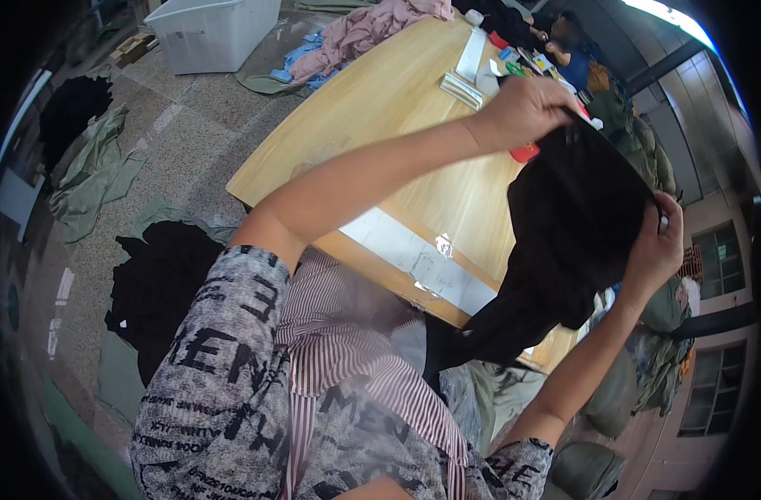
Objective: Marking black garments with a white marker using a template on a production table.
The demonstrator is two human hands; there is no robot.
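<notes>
A black garment (572, 225) hangs stretched between my two hands above the right part of a wooden table (397, 92). My left hand (526, 110) pinches its upper left corner, with the arm reaching across the table. Lower and farther right, my right hand (657, 242) grips the opposite corner. The cloth drops in loose folds, and its lower end trails over the table's near edge toward my striped apron (339, 333). The garment's exact kind cannot be made out.
Pink cloth (389, 33) piles at the table's far left, near a white plastic bin (214, 35). Black cloth (159, 283) and pale green cloth (93, 179) lie on the floor at left. Stuffed green sacks (609, 392) stand at right. A person (568, 50) sits beyond the table.
</notes>
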